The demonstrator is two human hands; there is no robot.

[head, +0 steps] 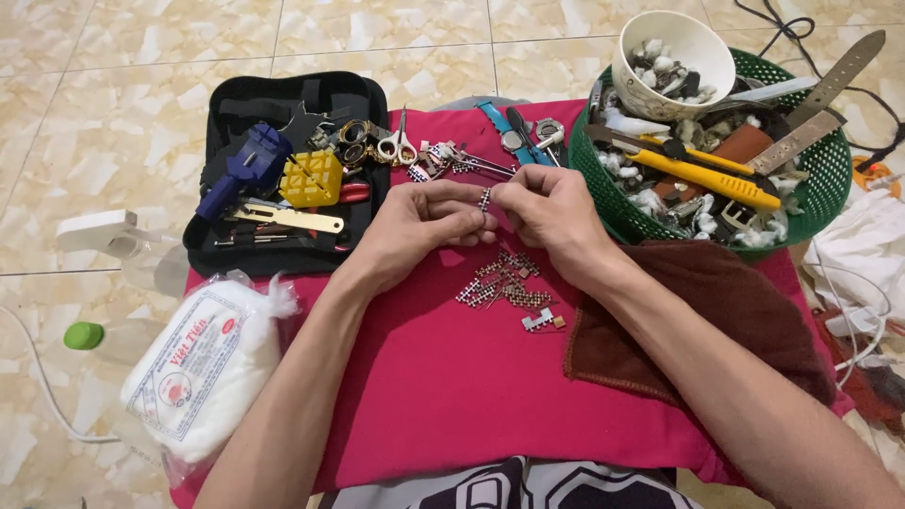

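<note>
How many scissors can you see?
1. The scissors lie at the top edge of the red cloth, beside the black tool case. More could be hidden in the crowded green basket.

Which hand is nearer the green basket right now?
Right. The right hand sits just left of the green basket, almost at its rim; the left hand is farther left, beyond the link piece both pinch.

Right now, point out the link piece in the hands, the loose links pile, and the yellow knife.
link piece [485, 199], head view, middle
loose links pile [504, 283], head view, centre
yellow knife [702, 174], head view, handle
</note>
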